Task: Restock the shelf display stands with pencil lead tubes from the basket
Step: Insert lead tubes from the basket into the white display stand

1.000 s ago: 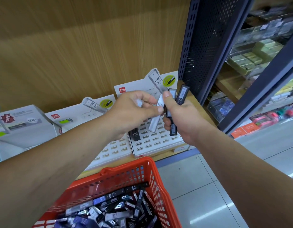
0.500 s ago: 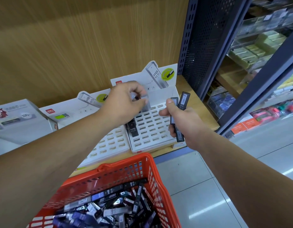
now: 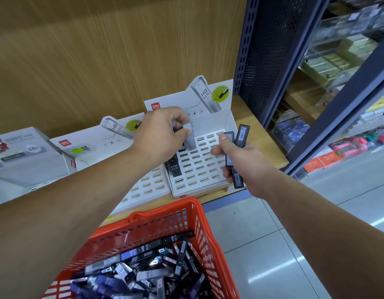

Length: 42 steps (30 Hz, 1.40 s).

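Note:
My left hand [image 3: 163, 130] pinches a grey lead tube [image 3: 190, 138] upright over the back-left slots of the right white display stand [image 3: 199, 169]. One black HB 0.5 tube [image 3: 174, 167] stands in that stand's left column. My right hand [image 3: 240, 160] grips a few dark lead tubes [image 3: 238, 145] beside the stand's right edge. The red basket [image 3: 186, 214] below holds several loose tubes [image 3: 147, 270]. A second slotted stand [image 3: 147, 184] sits to the left, partly hidden by my left forearm.
The stands sit on a wooden shelf [image 3: 258, 134] against a wooden back panel. A closed white box [image 3: 24, 156] lies at far left. A dark perforated shelf upright [image 3: 266, 61] rises on the right, with stocked shelves behind it. Tiled floor [image 3: 294, 244] lies below.
My left hand took the grey tube from my right hand and carried it down and left over the stand's slots. My right hand dropped slightly with the dark tubes.

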Motion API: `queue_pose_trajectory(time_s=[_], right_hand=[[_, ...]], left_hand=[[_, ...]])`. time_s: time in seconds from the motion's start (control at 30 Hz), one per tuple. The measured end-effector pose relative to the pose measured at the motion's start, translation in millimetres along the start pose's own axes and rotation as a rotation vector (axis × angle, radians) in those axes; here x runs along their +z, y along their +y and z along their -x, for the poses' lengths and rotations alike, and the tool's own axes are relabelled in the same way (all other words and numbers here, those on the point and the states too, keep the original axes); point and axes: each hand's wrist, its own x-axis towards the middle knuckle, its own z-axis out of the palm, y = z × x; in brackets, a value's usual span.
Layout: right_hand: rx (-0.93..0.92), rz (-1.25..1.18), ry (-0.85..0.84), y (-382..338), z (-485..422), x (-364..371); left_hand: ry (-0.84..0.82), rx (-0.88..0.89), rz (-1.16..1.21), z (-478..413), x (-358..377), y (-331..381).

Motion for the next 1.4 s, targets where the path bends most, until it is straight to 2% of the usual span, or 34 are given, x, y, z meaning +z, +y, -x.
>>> queue_pose_trajectory(time_s=[0.1, 0.2, 0.4, 0.5, 0.67, 0.77, 0.83, 0.9, 0.97, 1.03, 1.1, 1.23, 1.4], right_hand=[[0.002, -0.004, -0.002, 0.7, -0.2, -1.1], [0.012, -0.001, -0.007, 1.4, -0.6, -1.7], [-0.055, 0.014, -0.05, -0.5, -0.2, -3.4], [-0.038, -0.03, -0.154, -4.1, 1.8, -6.8], [0.102, -0.264, -0.385, -13.9, 8.2, -10.2], [0.126, -0.381, -0.413, -19.4, 10.6, -9.0], [0.103, -0.409, -0.374, -22.9, 9.9, -6.9], [0.07, -0.375, -0.342, -26.8, 10.4, -1.7], [0.037, -0.327, -0.342, -32.3, 12.7, 7.4], [0.009, -0.279, -0.37, -38.4, 17.4, 21.4], [-0.016, -0.221, -0.421, -46.0, 24.7, 40.3], [-0.031, -0.152, -0.506, -60.8, 40.6, 84.4], [-0.035, -0.051, -0.581, -79.8, 45.7, 122.1]], left_hand=[[0.035, -0.021, 0.012, 0.3, 1.7, -0.5], [-0.011, 0.001, -0.058, 2.1, 1.5, -1.0], [0.033, 0.175, -0.145, 4.3, 3.3, -0.9], [0.009, 0.267, -0.208, 3.7, 6.3, -2.7], [-0.066, 0.273, -0.3, 1.5, 4.3, -2.2], [0.004, 0.285, -0.221, 9.4, -1.3, 2.2], [0.021, 0.179, -0.102, 16.8, -9.3, 10.6], [-0.046, -0.101, 0.1, 19.5, -21.8, 19.2], [-0.104, -0.38, 0.394, 21.0, -42.6, 23.7], [-0.161, -0.531, 0.692, 27.7, -69.6, 26.0], [-0.253, -0.582, 0.855, 37.8, -95.9, 22.5], [-0.419, -0.566, 0.887, 55.7, -135.9, 14.6], [-0.373, -0.575, 0.866, 71.3, -153.9, 3.6]])
